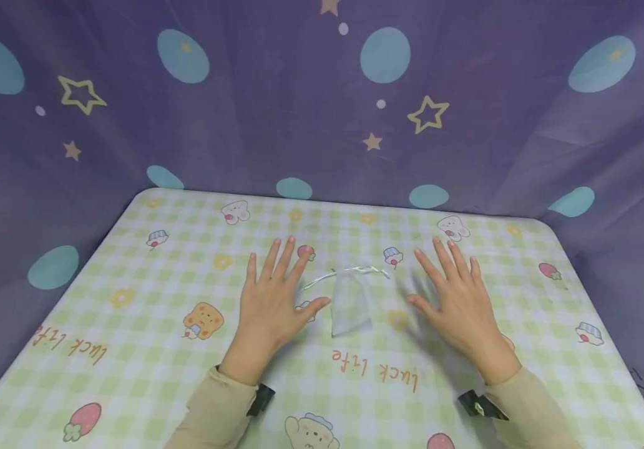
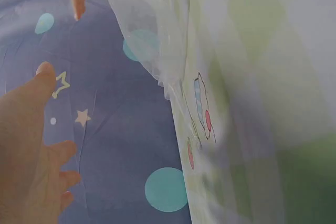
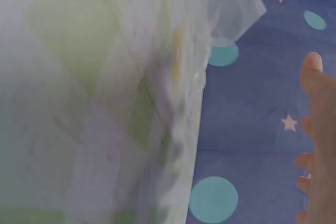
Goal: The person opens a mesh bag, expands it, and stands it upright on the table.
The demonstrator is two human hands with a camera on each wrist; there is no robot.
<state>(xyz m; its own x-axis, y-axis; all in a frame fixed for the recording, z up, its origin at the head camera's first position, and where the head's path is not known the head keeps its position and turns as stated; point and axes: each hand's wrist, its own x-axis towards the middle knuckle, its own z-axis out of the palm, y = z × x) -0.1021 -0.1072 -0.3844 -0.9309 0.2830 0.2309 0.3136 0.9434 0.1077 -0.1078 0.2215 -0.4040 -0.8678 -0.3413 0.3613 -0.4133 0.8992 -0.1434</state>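
Observation:
A small sheer white drawstring pouch (image 1: 351, 304) lies near the middle of the table, its shiny cord stretched out to both sides along the far end. To its left is my left hand (image 1: 273, 305), palm down with straight, spread fingers, the thumb tip close to the pouch's edge in the head view. My right hand (image 1: 459, 305) hovers on the other side, also spread and holding nothing, its shadow falling on the cloth. In the left wrist view the pouch (image 2: 147, 30) stands up from the tabletop; the right wrist view shows part of the pouch (image 3: 231, 11) too.
A green-and-white checked tablecloth (image 1: 148, 386) with printed strawberries, cupcakes and bears covers the table. Behind and around it hangs a purple curtain (image 1: 299, 125) with stars and blue ovals. Dark wrist straps (image 1: 260, 399) sit at both sleeves.

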